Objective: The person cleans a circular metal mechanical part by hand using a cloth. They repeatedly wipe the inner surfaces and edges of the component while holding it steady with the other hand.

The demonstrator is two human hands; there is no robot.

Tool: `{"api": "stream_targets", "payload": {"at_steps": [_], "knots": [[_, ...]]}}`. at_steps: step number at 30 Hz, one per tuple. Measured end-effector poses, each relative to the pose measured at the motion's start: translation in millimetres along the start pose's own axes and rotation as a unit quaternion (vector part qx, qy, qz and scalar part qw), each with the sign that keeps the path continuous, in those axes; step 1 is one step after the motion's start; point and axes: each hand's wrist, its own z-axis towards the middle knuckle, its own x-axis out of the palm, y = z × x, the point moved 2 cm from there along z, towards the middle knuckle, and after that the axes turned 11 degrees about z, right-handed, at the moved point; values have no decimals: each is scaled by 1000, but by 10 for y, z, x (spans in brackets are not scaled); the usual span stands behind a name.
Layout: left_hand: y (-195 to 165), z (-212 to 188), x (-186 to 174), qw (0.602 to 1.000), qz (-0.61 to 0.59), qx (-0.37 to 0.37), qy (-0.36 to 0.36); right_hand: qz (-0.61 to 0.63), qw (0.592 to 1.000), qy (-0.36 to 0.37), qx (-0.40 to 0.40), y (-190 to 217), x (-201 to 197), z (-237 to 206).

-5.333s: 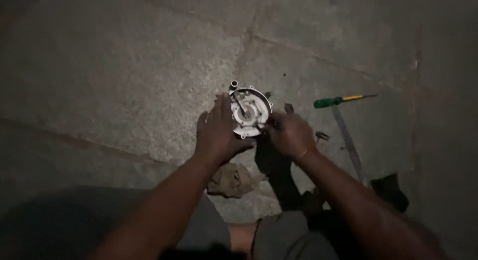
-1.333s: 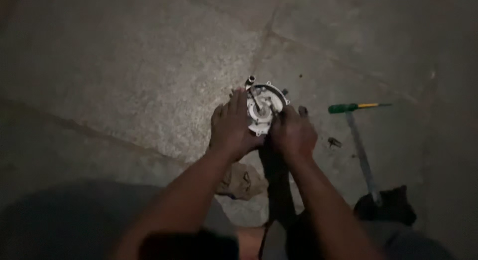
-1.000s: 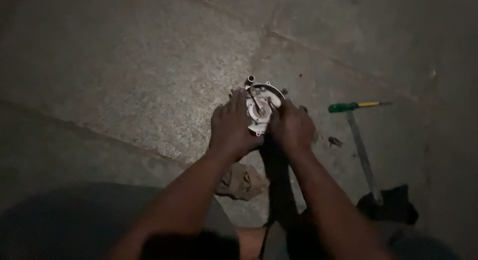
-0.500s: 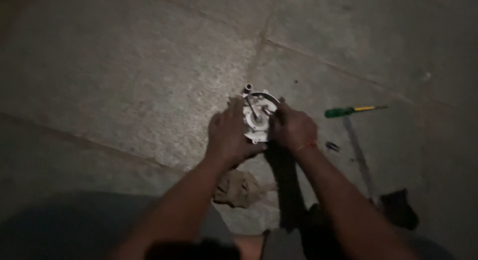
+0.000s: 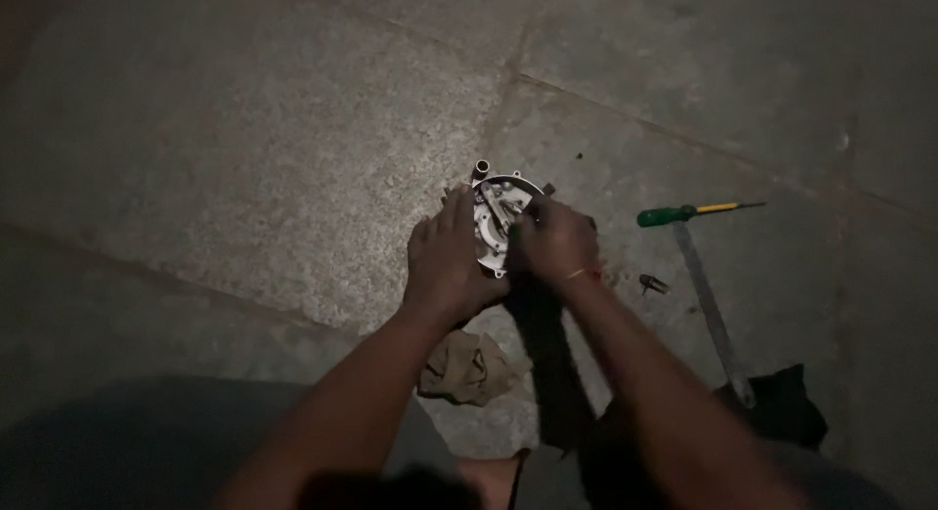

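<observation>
Presently, a round metal housing (image 5: 498,222), light grey with a short tube stub at its upper edge, lies flat on the stone floor (image 5: 244,148), just beside a joint between two slabs. The left hand (image 5: 447,266) rests palm-down against the housing's left rim with fingers spread along its edge, apparently to brace the part against sliding; it presses rather than encloses. The right hand (image 5: 555,241) is curled over the housing's right side, its fingertips bent onto the inner mechanism, as though gripping or turning a small fitting there; whether it clasps a separate piece cannot be told, because the hand hides the contact point. A crumpled tan rag (image 5: 469,366) lies near the left forearm, within reach for wiping. To the right, well apart from the housing, a green-handled screwdriver (image 5: 684,213) lies on the floor, touching or nearly touching the upper end of a long flat metal strip (image 5: 711,310). A small dark fastener (image 5: 653,283) sits between the right hand and the strip.
</observation>
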Motion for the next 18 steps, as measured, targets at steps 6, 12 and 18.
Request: {"api": "stream_targets", "payload": {"at_steps": [6, 12, 18], "knots": [[34, 10, 24, 1000, 19, -4, 5, -86, 992, 59, 72, 149, -42, 49], [15, 10, -14, 1000, -11, -9, 24, -22, 995, 85, 47, 134, -36, 166], [3, 4, -24, 999, 12, -13, 35, -80, 964, 253, 8, -17, -19, 180]]}}
